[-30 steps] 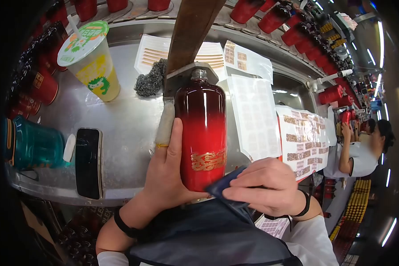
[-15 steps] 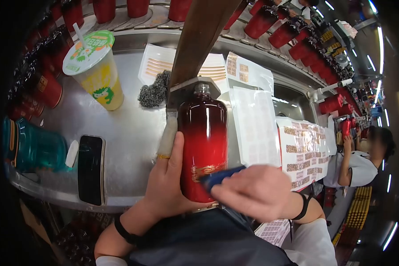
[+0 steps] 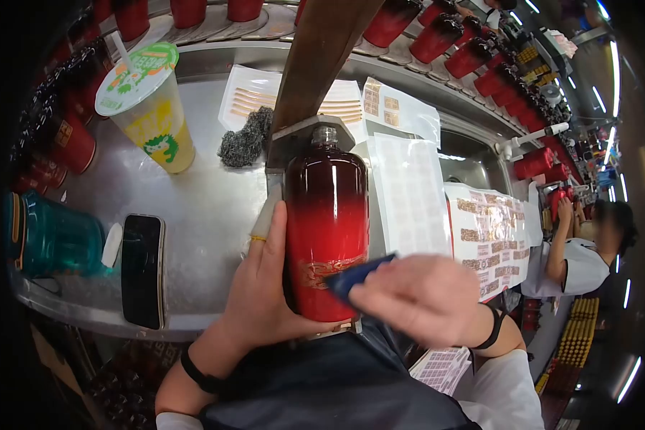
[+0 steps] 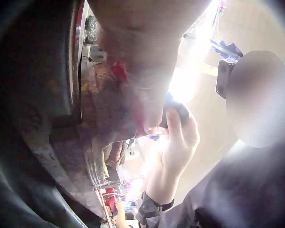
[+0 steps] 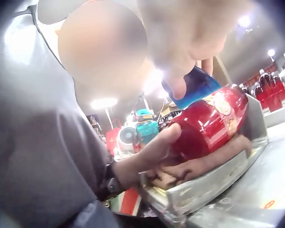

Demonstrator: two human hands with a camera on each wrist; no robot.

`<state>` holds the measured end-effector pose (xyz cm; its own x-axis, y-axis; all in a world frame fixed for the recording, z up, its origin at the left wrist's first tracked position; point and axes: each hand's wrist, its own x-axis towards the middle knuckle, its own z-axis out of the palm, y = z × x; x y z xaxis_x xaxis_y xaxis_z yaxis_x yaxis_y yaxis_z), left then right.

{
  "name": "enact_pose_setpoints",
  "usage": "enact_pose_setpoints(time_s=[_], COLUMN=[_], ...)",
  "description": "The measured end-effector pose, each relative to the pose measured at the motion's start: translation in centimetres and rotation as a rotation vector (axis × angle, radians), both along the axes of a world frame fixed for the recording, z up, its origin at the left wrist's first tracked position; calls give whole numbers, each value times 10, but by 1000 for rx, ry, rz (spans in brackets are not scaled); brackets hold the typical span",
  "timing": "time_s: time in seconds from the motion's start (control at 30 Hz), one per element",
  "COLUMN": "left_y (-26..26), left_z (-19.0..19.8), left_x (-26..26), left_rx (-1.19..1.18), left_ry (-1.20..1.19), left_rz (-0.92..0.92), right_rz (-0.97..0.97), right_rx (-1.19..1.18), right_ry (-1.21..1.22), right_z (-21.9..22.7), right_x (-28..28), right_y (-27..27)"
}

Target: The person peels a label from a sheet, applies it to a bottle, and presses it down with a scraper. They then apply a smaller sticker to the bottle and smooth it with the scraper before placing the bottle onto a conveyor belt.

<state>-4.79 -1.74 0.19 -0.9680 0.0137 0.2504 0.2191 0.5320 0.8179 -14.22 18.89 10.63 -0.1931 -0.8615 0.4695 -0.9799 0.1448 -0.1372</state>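
A glossy bottle (image 3: 327,222), dark at the neck and red below, lies with its clear neck pointing away from me. My left hand (image 3: 254,294) grips its lower part, fingers along the left side and thumb across the base. A gold patterned decal (image 3: 315,272) runs round the red lower body. Between thumb and fingers my right hand (image 3: 423,297) pinches a flat dark blue scraper (image 3: 358,279), its edge over the decal's right part. From the right wrist view, the blue scraper (image 5: 194,88) meets the bottle's upper side, above a metal-sided cradle (image 5: 204,190).
A wooden post (image 3: 319,72) rises beyond the bottle's neck. Left of it are steel wool (image 3: 247,136), a drink cup (image 3: 154,115), a phone (image 3: 143,272) and a teal jar (image 3: 64,236). Decal sheets (image 3: 412,193) lie on the right; red bottles (image 3: 394,21) line the back.
My right hand has brought the scraper from beside the bottle's base up and left onto the decal. The left hand keeps its hold on the bottle.
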Motion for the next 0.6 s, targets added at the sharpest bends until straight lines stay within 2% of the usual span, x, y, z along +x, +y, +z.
enact_pose_setpoints(time_s=[0.07, 0.17, 0.2, 0.3, 0.33, 0.47, 0.6], left_y=[1, -1, -1, 0, 0, 1, 0], left_z=[-1, -4, -4, -2, -2, -3, -1], left_x=[-3, -4, -3, -3, -4, -4, -5], left_rx=[5, 13, 14, 6, -1, 14, 4], left_ry=[86, 68, 67, 62, 69, 61, 72], left_rz=[19, -11, -10, -1, 1, -5, -15], right_rz=[-41, 54, 47, -22, 43, 15, 11], right_rx=[15, 4, 14, 15, -8, 18, -10], right_ry=[-25, 57, -50, 3, 10, -48, 73], right_z=[0, 0, 0, 8, 0, -6, -7], right_x=[-3, 7, 2, 3, 3, 5, 9], right_y=[1, -2, 0, 3, 4, 4, 0])
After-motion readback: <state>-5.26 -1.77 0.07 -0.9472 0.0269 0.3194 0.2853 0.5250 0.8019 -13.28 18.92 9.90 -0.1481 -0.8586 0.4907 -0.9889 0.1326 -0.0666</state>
